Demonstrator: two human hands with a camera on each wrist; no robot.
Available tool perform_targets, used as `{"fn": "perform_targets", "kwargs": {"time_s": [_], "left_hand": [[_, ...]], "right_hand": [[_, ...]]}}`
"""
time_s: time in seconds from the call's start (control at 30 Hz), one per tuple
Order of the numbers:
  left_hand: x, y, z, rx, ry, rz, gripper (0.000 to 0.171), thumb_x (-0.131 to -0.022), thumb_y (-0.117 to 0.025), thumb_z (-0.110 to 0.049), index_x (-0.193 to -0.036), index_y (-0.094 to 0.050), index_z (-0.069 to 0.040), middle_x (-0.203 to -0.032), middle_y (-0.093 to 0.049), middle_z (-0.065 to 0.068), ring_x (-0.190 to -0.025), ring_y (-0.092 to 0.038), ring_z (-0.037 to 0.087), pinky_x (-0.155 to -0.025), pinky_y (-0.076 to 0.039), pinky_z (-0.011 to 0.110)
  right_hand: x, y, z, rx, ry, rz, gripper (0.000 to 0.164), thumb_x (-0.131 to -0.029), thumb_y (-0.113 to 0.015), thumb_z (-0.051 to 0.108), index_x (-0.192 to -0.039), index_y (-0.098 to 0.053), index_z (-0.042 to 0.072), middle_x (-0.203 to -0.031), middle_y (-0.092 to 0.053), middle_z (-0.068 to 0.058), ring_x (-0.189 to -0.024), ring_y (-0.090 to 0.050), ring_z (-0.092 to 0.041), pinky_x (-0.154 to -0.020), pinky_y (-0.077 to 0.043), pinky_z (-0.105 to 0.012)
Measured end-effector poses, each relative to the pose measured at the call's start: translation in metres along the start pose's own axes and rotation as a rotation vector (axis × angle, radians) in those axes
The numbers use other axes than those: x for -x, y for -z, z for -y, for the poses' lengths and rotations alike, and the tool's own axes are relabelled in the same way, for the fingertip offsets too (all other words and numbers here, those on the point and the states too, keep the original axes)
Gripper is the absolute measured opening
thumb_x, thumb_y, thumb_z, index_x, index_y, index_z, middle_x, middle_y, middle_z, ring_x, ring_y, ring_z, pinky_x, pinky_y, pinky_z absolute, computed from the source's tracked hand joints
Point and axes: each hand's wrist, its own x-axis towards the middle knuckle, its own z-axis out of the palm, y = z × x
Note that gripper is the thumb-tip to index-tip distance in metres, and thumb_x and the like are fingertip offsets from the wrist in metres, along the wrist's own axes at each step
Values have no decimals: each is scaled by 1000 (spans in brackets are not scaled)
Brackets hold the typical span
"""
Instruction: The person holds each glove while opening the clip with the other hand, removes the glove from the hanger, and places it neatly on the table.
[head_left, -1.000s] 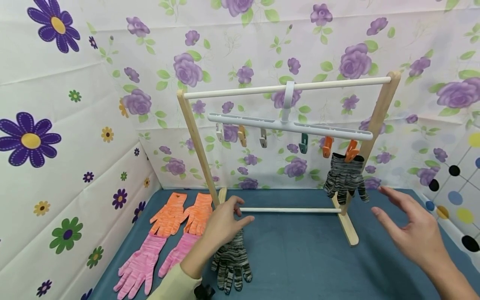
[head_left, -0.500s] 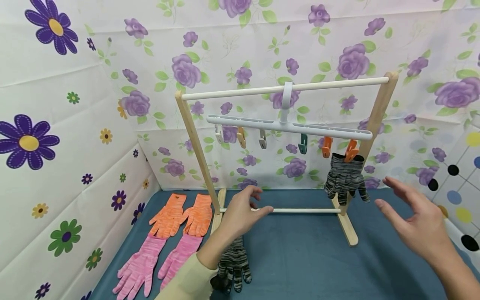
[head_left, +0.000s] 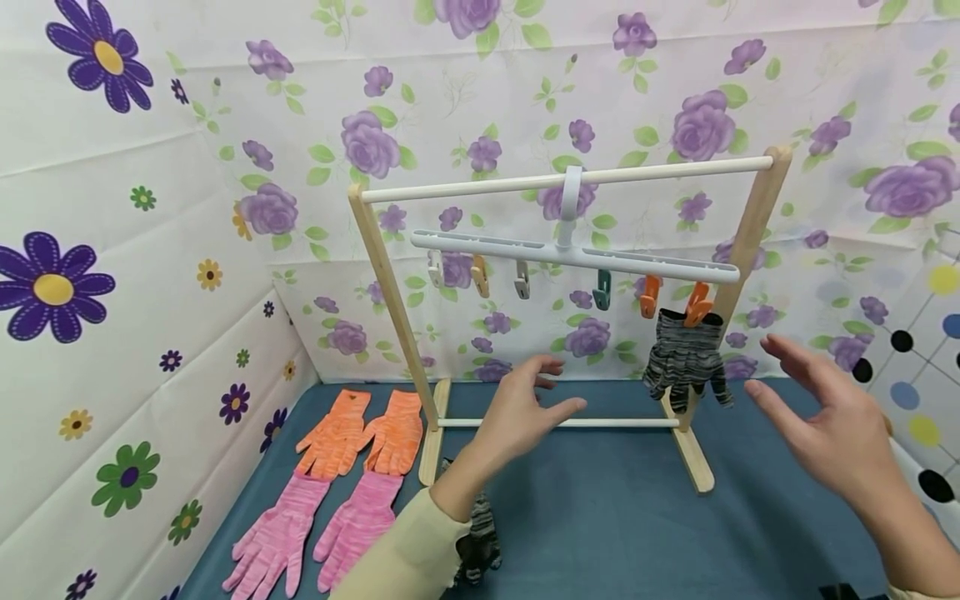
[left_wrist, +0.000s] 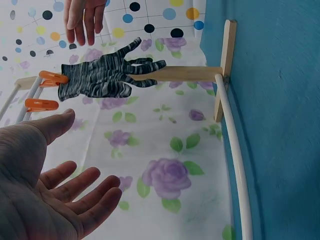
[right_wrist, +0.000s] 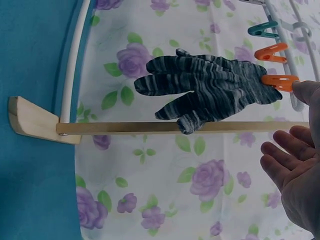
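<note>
A black-and-grey knit glove (head_left: 682, 358) hangs fingers down from an orange clip (head_left: 697, 307) at the right end of the white hanger (head_left: 517, 247). Left of the glove is my left hand (head_left: 525, 408), fingers relaxed and holding nothing, in front of the rack's lower bar. On the other side, my right hand (head_left: 832, 425) is raised with its fingers apart, also holding nothing. In the right wrist view, my thumb (right_wrist: 306, 91) appears close to the orange clip; contact cannot be told. Another black-and-grey glove (head_left: 483, 533) lies on the table, partly hidden by my left forearm.
The wooden rack (head_left: 390, 304) with white bars stands on the blue table (head_left: 600, 517). Several more clips, such as a green clip (head_left: 602, 290), hang from the hanger. At the left lie two orange gloves (head_left: 337, 433) and two pink gloves (head_left: 277, 533). Flowered cloth surrounds the table.
My left hand has moved to the right across the front of the rack, toward the hanging glove. My right hand stays nearly in place. The hanging glove remains clipped.
</note>
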Motion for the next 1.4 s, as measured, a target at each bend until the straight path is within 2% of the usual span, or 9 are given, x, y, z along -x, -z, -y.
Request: {"fn": "perform_targets", "kwargs": {"time_s": [0.3, 0.57, 0.83, 1.03, 1.2, 1.3, 1.4], "left_hand": [[-16, -16, -11, 74, -19, 39, 68, -96, -82, -40, -155, -53, -21, -149, -60, 2, -129, -63, 26, -103, -53, 46], [-32, -30, -20, 106, -27, 68, 71, -96, -82, -43, -157, -51, -24, -150, -58, -5, -130, -62, 20, -103, -54, 43], [-49, -43, -28, 195, -52, 100, 70, -98, -79, -42, -159, -48, -26, -154, -54, -8, -136, -57, 16, -105, -53, 40], [-67, -54, -38, 224, -77, 122, 71, -99, -77, -43, -160, -47, -22, -155, -54, -7, -138, -57, 18, -106, -52, 38], [-81, -64, -44, 298, -60, 160, 72, -101, -75, -43, -162, -44, -21, -155, -53, -10, -139, -54, 12, -105, -51, 33], [-89, -70, -45, 352, -60, 184, 70, -102, -75, -40, -161, -45, -19, -155, -53, -7, -138, -55, 12, -102, -52, 30], [-94, -75, -46, 382, -81, 197, 64, -103, -74, -35, -158, -49, -15, -152, -57, -2, -132, -59, 13, -98, -54, 27]], "right_hand": [[-14, 0, 8, -72, 5, 3, 68, -94, -82, 6, -156, -56, 17, -145, -63, -19, -128, -47, 18, -101, -34, -2], [-27, -1, 15, -88, -73, 65, 69, -99, -79, 17, -161, -49, 28, -150, -60, -16, -125, -44, 22, -97, -33, 1], [-38, -2, 23, -141, -91, 90, 66, -103, -75, 19, -162, -46, 27, -150, -59, -18, -126, -47, 18, -98, -36, -1], [-44, -4, 24, -146, -97, 105, 65, -103, -75, 19, -162, -47, 19, -151, -58, -19, -128, -48, 15, -98, -36, -1], [-49, -5, 26, -168, -90, 110, 64, -103, -74, 18, -161, -48, 18, -150, -58, -18, -129, -50, 11, -99, -37, -3], [-51, -6, 26, -175, -96, 114, 63, -103, -74, 18, -161, -48, 18, -150, -58, -18, -132, -55, -1, -98, -38, -3], [-53, -7, 25, -175, -109, 124, 64, -103, -74, 19, -161, -48, 15, -150, -58, -18, -136, -58, -21, -97, -39, -3]]}}
